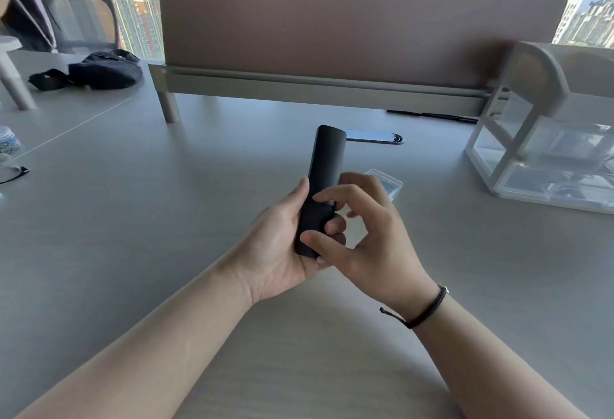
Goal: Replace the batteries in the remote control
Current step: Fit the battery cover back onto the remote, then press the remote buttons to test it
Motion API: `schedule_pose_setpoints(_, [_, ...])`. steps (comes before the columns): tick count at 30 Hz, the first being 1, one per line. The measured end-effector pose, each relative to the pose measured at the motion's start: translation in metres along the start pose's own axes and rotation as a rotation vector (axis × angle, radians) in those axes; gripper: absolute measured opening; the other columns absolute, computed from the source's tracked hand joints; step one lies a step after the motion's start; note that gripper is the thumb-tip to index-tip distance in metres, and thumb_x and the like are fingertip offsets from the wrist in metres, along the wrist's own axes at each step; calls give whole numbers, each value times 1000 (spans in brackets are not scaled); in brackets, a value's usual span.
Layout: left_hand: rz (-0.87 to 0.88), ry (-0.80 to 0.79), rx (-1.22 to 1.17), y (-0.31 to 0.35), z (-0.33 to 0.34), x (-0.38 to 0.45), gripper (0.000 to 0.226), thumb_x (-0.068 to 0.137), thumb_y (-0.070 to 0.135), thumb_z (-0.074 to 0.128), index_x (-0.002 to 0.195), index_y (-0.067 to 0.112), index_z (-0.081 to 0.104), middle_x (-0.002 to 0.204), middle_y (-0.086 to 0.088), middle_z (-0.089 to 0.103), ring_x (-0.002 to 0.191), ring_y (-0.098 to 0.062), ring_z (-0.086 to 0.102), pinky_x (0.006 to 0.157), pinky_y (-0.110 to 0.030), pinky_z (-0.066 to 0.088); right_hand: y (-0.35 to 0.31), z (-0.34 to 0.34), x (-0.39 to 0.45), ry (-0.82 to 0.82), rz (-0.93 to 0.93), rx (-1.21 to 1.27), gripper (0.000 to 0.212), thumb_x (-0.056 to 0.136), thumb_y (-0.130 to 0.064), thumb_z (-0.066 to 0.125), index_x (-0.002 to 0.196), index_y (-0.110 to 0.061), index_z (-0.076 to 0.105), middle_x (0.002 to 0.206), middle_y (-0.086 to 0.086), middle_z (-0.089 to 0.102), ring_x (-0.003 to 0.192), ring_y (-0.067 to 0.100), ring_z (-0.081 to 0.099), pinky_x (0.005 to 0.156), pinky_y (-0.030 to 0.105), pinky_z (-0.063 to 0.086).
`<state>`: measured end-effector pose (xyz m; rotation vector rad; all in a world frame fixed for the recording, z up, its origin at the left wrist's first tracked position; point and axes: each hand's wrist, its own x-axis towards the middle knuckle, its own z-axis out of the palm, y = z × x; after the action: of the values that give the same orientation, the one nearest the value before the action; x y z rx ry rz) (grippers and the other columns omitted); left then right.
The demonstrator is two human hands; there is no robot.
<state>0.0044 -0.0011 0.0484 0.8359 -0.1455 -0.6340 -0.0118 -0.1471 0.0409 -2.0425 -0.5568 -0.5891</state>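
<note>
A slim black remote control is held above the desk, its plain back turned up and its far end pointing away from me. My left hand grips its lower half from below, thumb along the left edge. My right hand pinches the near part of the back, index finger on the cover seam and thumb near the bottom end. A small clear plastic packet lies on the desk just behind my right hand, partly hidden by it. No loose batteries are visible.
A pinkish divider panel stands across the back of the desk. A clear drawer organiser sits at right, a black bag at far left, glasses at the left edge, and a cable grommet behind the remote.
</note>
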Motion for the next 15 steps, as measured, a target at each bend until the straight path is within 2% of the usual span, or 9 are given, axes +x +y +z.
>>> schedule_pose_setpoints(3, [23,7,-28,3,-1,-1,55,100,54,36,114,9,64,70,-5,41,61,-17,38,57,-22,26,0,-1,0,4,-38,-84,47,62,-47,83,104,-31,71,134,-3,46,116,1,50,90,10,41])
schedule_pose_setpoints(5, [27,27,-43,4,0,-2,54,100,54,36,107,8,66,69,-4,40,59,-17,38,57,-24,29,0,-2,-1,-6,-85,-129,46,60,-47,85,101,-29,73,136,-3,44,116,6,51,89,15,44])
schedule_pose_setpoints(9, [30,59,-57,5,4,-3,50,100,53,36,101,10,62,70,-2,40,56,-17,40,58,-30,41,0,0,-1,11,-202,-212,36,63,-40,87,94,-24,78,127,-3,51,109,15,56,86,26,45])
schedule_pose_setpoints(12, [30,56,-72,5,3,-3,49,100,51,37,99,10,62,74,-1,42,56,-17,41,59,-31,43,1,0,0,23,-236,-302,34,67,-46,83,94,-26,78,126,2,58,106,25,58,85,39,46])
schedule_pose_setpoints(15, [37,38,-90,4,3,-3,47,101,49,36,99,10,61,81,-2,44,56,-18,41,59,-31,41,0,-2,0,17,-244,-374,34,70,-50,80,96,-28,77,125,3,61,105,24,58,83,43,46])
